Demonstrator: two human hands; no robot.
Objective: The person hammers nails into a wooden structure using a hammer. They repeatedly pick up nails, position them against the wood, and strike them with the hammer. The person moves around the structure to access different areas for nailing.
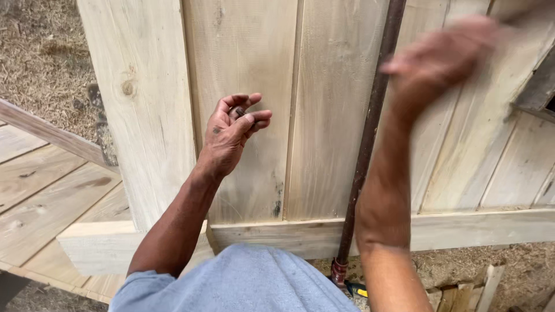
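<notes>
While hands point(237, 130) hover, wooden panel point(335, 110), clamp bar point(370, 133)

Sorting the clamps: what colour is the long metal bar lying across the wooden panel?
Dark rusty brown long metal bar, reddish at its lower end; head view.

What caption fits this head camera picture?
Two bare hands, left and blurred right, above pale wooden door planks beside a rusty metal bar.

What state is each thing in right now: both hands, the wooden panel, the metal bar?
left hand: empty, fingers curled, over the panel.
right hand: motion-blurred, raised; grip unclear.
wooden panel: boards assembled, lying flat, framed.
metal bar: rusty, lying across the panel, unheld.
second panel: lying flat at left.
</notes>
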